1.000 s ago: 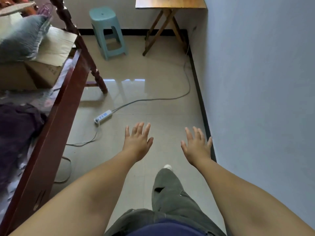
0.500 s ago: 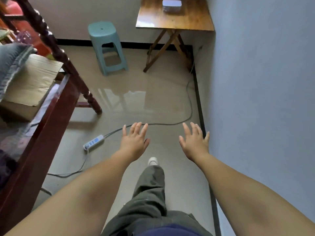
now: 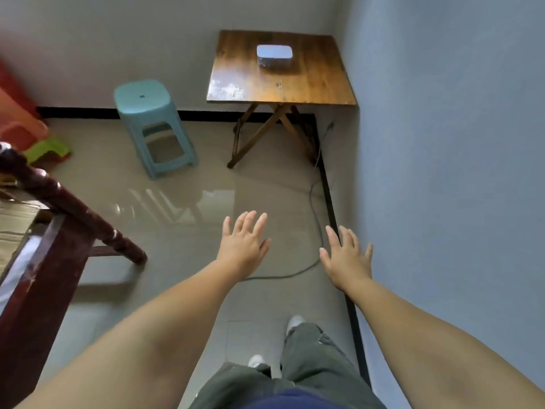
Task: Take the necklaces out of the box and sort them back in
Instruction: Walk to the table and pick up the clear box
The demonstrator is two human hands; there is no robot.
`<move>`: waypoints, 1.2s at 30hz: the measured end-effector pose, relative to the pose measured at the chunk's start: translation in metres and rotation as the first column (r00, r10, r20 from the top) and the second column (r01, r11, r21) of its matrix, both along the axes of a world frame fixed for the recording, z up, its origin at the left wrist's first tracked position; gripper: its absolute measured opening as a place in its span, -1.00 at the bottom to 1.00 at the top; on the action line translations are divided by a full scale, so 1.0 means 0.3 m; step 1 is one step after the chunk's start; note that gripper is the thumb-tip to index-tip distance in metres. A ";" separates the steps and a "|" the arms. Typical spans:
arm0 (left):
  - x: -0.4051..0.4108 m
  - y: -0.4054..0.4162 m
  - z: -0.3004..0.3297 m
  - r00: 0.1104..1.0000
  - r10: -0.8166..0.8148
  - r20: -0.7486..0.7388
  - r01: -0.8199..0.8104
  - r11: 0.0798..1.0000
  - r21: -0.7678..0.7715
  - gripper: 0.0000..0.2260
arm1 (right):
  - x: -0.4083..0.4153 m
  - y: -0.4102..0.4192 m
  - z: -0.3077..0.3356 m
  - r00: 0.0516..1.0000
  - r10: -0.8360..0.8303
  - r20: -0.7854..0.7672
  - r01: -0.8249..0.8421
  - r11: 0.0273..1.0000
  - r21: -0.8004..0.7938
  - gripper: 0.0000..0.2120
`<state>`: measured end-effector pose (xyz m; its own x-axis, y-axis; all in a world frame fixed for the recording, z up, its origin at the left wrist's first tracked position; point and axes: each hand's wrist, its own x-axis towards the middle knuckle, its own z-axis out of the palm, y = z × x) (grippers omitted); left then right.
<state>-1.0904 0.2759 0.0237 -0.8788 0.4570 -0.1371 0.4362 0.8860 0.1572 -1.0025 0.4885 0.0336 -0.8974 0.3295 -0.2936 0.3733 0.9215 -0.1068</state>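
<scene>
Both hands are stretched forward over the tiled floor [image 3: 182, 261], palms down and fingers spread, holding nothing: the left hand [image 3: 243, 246] out in the middle, the right hand [image 3: 348, 261] close to the blue-grey wall [image 3: 457, 172]. A dark red wooden bed frame [image 3: 50, 231] fills the lower left. At the far corner stands a folding wooden table [image 3: 309, 81], and on it, well apart from the hands, rests the closed white box [image 3: 274, 56]. Left of the table is a teal plastic stool [image 3: 153, 125]. Grey-green trousers [image 3: 309, 355] and white shoes show at the bottom. A grey cable [image 3: 314, 214] trails along the floor by the wall's black skirting.
</scene>
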 end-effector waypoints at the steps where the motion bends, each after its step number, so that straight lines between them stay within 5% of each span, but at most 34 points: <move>1: -0.060 0.014 -0.009 1.000 0.000 0.008 0.000 1.000 -0.010 -0.48 | -0.063 0.016 -0.005 1.000 0.008 0.004 -0.008 1.000 0.002 -0.47; 23: -1.447 0.380 -0.037 0.981 0.189 0.041 -0.190 0.981 0.042 -0.51 | -1.533 0.365 -0.114 0.989 0.149 -0.012 -0.150 0.987 -0.051 -0.47; 36: -2.404 0.508 -0.035 0.991 0.123 0.058 -0.125 0.991 0.042 -0.50 | -2.350 0.511 -0.053 0.999 -0.030 -0.030 0.029 0.998 -0.050 -0.48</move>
